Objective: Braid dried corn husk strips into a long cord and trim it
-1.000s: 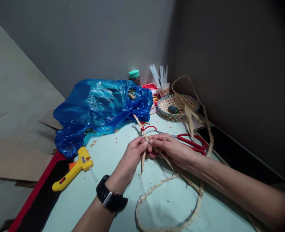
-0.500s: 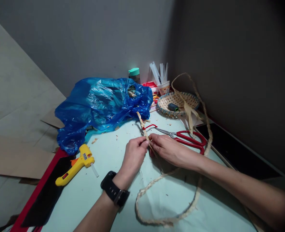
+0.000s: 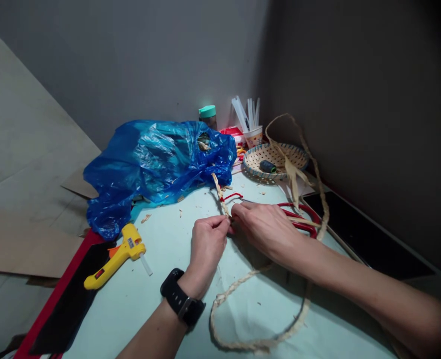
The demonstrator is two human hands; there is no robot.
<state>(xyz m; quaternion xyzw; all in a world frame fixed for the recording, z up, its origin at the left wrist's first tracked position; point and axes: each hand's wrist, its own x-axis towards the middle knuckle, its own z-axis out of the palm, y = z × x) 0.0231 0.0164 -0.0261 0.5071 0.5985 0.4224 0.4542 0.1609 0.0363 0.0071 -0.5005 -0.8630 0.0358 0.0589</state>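
Note:
A pale braided straw cord (image 3: 217, 183) runs up from between my hands, with a red string (image 3: 232, 196) tied around it near its top end. My left hand (image 3: 210, 239), with a black watch on the wrist, pinches the braid from the left. Close against it, my right hand (image 3: 267, 227) is closed at the braid too, with a strand of straw sticking out to the right; its fingertips are partly hidden. Red-handled scissors (image 3: 310, 214) lie behind my right hand, which covers their blades. A long braided loop curves over the table below and up the right side.
A blue plastic bag (image 3: 160, 154) stands at the back left. A yellow glue gun (image 3: 119, 257) lies at the left. Behind are a woven basket (image 3: 250, 167) with a dark spool (image 3: 268, 166), a cup (image 3: 253, 137) of glue sticks and a green-lidded jar (image 3: 207, 117). A black flat device (image 3: 369, 234) lies right.
My right hand has turned and shifted slightly up, now covering the scissor blades. A straw strand shows at its right side. My left hand stays pinched on the braid.

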